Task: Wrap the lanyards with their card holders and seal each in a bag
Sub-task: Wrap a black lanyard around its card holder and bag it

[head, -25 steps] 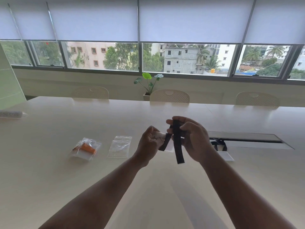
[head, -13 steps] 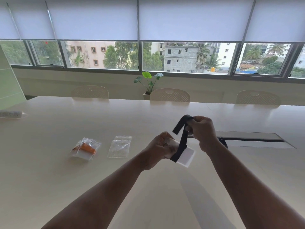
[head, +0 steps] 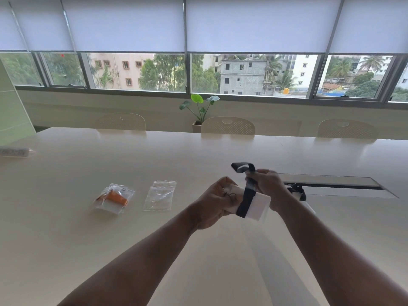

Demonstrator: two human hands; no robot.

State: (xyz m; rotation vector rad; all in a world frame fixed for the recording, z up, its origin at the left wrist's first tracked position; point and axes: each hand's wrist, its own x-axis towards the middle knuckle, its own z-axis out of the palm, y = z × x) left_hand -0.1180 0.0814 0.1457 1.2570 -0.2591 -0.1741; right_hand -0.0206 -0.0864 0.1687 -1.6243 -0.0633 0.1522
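My left hand [head: 215, 200] grips the clip end of a white card holder [head: 258, 205] above the table. A black lanyard [head: 246, 200] is wound across the holder. My right hand [head: 268, 184] pinches the strap's free end, which loops up behind the holder. To the left lies an empty clear bag [head: 160, 195]. Further left is a sealed bag with an orange lanyard [head: 113, 198] inside. Another black lanyard with card holder [head: 298, 192] lies partly hidden behind my right forearm.
The pale table [head: 88, 239] has a recessed cable slot [head: 331, 184] at the right. Three chairs [head: 227, 127] stand along its far edge, with a potted plant [head: 199, 109] by the window. A flat white object [head: 15, 151] lies at far left.
The card holder has turned flatter and come lower and rightward. My right hand has carried the black strap over and around it, so the strap now crosses the holder's face.
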